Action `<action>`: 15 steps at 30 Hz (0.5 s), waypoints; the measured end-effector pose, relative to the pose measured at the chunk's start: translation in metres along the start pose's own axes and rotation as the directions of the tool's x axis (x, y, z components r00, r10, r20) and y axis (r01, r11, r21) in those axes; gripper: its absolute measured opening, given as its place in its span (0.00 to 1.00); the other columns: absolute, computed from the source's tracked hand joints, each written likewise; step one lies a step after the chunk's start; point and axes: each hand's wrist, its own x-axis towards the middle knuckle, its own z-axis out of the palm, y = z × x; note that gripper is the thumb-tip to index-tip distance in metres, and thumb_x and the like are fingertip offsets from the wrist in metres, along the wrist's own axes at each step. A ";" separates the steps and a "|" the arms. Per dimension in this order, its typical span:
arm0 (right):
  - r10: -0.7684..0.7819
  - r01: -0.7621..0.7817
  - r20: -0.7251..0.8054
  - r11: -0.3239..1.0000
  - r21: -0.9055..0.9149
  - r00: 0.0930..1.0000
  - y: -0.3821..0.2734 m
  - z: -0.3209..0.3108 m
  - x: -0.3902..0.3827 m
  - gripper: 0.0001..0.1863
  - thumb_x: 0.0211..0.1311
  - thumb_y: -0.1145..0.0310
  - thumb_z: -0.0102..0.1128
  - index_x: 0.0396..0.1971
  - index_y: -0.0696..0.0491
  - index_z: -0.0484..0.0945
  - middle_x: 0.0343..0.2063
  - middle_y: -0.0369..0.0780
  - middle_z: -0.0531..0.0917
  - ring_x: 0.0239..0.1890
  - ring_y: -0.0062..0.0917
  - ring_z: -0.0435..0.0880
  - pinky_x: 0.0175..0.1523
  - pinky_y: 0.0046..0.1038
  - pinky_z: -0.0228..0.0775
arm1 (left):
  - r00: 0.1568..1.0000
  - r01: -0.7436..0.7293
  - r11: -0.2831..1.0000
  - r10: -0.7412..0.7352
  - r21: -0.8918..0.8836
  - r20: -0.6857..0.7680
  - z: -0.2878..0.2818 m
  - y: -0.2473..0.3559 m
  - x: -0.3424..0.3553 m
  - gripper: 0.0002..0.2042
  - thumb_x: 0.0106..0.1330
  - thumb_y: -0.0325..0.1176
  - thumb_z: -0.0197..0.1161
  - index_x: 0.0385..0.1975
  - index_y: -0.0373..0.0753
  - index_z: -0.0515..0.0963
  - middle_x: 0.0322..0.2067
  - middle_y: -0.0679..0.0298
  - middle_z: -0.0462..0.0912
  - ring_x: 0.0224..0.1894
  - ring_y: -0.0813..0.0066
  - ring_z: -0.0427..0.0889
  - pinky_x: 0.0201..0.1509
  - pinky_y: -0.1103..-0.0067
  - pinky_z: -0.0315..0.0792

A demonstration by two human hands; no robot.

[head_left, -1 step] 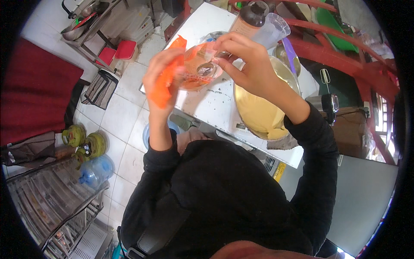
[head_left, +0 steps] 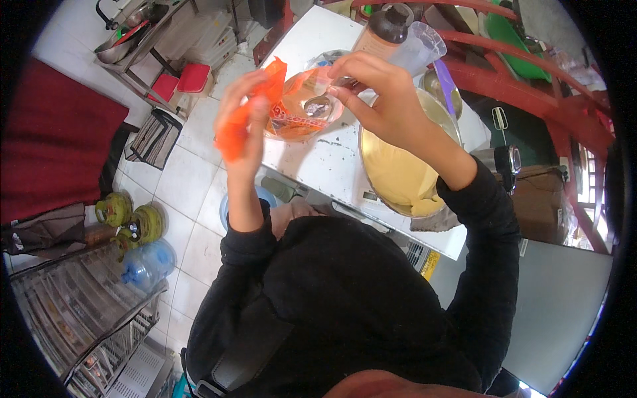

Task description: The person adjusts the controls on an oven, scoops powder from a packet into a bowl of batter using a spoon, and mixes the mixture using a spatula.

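My left hand [head_left: 245,116], slightly blurred, is closed on the crumpled edge of an orange plastic bag [head_left: 292,99]. The bag has a see-through, printed side and spreads over the white table. My right hand [head_left: 381,93] pinches the handle of a metal spoon [head_left: 318,106] between thumb and fingers. The spoon's bowl is at the bag, with something pale in it; I cannot make out exactly what. Beneath my right forearm sits a large metal bowl [head_left: 363,159] of smooth pale-yellow batter [head_left: 398,172].
Behind my right hand stand a dark-topped jar [head_left: 387,26] and a clear plastic jug [head_left: 419,46]. A purple spatula [head_left: 446,83] leans by the bowl, with a hand mixer [head_left: 501,159] to its right. Gas cylinders [head_left: 146,222] and a blue water bottle [head_left: 149,262] stand on the floor at left.
My left hand has shifted a little to the left with the bag's edge, and the bag's printed side shows more plainly. My right hand and the spoon have hardly moved.
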 end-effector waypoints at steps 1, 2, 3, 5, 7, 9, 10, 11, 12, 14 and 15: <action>-0.013 0.014 0.018 0.999 -0.043 1.000 0.003 -0.001 0.002 0.05 0.46 0.79 0.57 0.25 0.60 0.71 0.23 0.40 0.74 0.21 0.22 0.75 0.25 0.20 0.66 | 0.997 0.056 0.998 -0.057 -0.035 -0.051 -0.006 -0.012 -0.001 0.14 0.60 0.37 0.52 0.39 0.34 0.72 0.43 0.57 0.72 0.49 0.67 0.68 0.51 0.75 0.62; -0.021 0.022 0.016 0.999 -0.047 1.000 0.004 -0.003 0.003 0.05 0.46 0.79 0.57 0.25 0.60 0.71 0.23 0.40 0.74 0.21 0.22 0.75 0.25 0.20 0.66 | 0.989 0.107 0.991 -0.114 -0.075 -0.097 -0.010 -0.020 -0.002 0.16 0.62 0.40 0.49 0.42 0.34 0.71 0.45 0.57 0.71 0.49 0.67 0.68 0.50 0.75 0.63; -0.046 0.046 -0.005 0.994 -0.102 0.999 0.004 -0.004 0.003 0.05 0.46 0.78 0.57 0.25 0.60 0.72 0.21 0.40 0.74 0.20 0.22 0.75 0.24 0.21 0.65 | 0.989 0.098 0.992 -0.106 -0.076 -0.101 -0.010 -0.023 -0.002 0.16 0.62 0.40 0.49 0.42 0.34 0.71 0.45 0.57 0.71 0.49 0.67 0.68 0.50 0.75 0.63; -0.086 0.082 -0.020 0.985 -0.150 0.996 0.007 -0.003 0.002 0.04 0.47 0.77 0.57 0.24 0.60 0.72 0.19 0.40 0.74 0.20 0.23 0.74 0.24 0.21 0.64 | 0.951 0.269 0.928 -0.299 -0.260 -0.083 -0.014 -0.026 -0.005 0.22 0.63 0.46 0.44 0.47 0.33 0.66 0.49 0.57 0.67 0.52 0.65 0.66 0.52 0.74 0.62; -0.081 0.062 -0.070 0.968 -0.244 0.994 0.009 -0.003 -0.003 0.04 0.48 0.75 0.57 0.23 0.59 0.73 0.16 0.40 0.74 0.17 0.24 0.73 0.22 0.22 0.63 | 0.947 0.285 0.913 -0.315 -0.293 -0.061 -0.014 -0.029 -0.008 0.24 0.63 0.48 0.43 0.49 0.33 0.64 0.50 0.56 0.66 0.53 0.65 0.65 0.53 0.74 0.62; -0.052 0.026 -0.088 0.962 -0.272 0.995 0.009 -0.001 -0.007 0.04 0.48 0.75 0.57 0.24 0.59 0.74 0.16 0.40 0.74 0.17 0.25 0.72 0.22 0.22 0.63 | 0.933 0.335 0.880 -0.360 -0.337 -0.012 -0.013 -0.024 -0.009 0.26 0.63 0.50 0.41 0.51 0.33 0.61 0.52 0.55 0.63 0.55 0.63 0.62 0.54 0.72 0.61; -0.010 -0.025 -0.114 0.953 -0.302 0.993 0.010 0.000 -0.008 0.04 0.49 0.74 0.57 0.24 0.59 0.74 0.16 0.40 0.74 0.16 0.25 0.71 0.22 0.22 0.62 | 0.933 0.332 0.881 -0.358 -0.338 -0.017 -0.012 -0.022 -0.010 0.26 0.63 0.50 0.41 0.51 0.33 0.61 0.52 0.55 0.63 0.55 0.63 0.62 0.54 0.72 0.61; -0.014 -0.020 -0.111 0.953 -0.301 0.994 0.014 0.003 -0.009 0.04 0.49 0.74 0.57 0.24 0.59 0.74 0.16 0.40 0.74 0.16 0.25 0.71 0.22 0.22 0.62 | 0.934 0.332 0.882 -0.357 -0.333 -0.014 -0.012 -0.022 -0.010 0.26 0.63 0.50 0.41 0.51 0.33 0.61 0.52 0.55 0.63 0.55 0.63 0.62 0.55 0.72 0.60; -0.008 -0.026 -0.117 0.956 -0.292 0.993 0.018 0.007 -0.011 0.04 0.50 0.74 0.56 0.24 0.59 0.74 0.17 0.40 0.74 0.16 0.23 0.72 0.22 0.21 0.63 | 0.935 0.333 0.884 -0.356 -0.329 -0.010 -0.012 -0.021 -0.011 0.26 0.63 0.50 0.41 0.51 0.33 0.61 0.52 0.55 0.63 0.55 0.64 0.62 0.55 0.72 0.59; 0.000 -0.037 -0.127 0.958 -0.285 0.992 0.028 0.017 -0.016 0.04 0.50 0.74 0.56 0.25 0.60 0.75 0.17 0.40 0.75 0.16 0.22 0.73 0.22 0.21 0.63 | 0.934 0.335 0.884 -0.357 -0.325 -0.008 -0.010 -0.019 -0.012 0.26 0.63 0.49 0.40 0.51 0.33 0.61 0.53 0.55 0.63 0.56 0.64 0.61 0.56 0.72 0.58; 0.105 -0.129 -0.148 0.979 -0.161 0.983 0.031 0.025 -0.019 0.04 0.51 0.74 0.55 0.25 0.60 0.75 0.17 0.40 0.76 0.17 0.20 0.73 0.22 0.20 0.64 | 0.933 0.339 0.884 -0.359 -0.321 -0.004 -0.008 -0.018 -0.013 0.25 0.63 0.49 0.40 0.51 0.33 0.62 0.53 0.55 0.63 0.56 0.64 0.61 0.56 0.71 0.57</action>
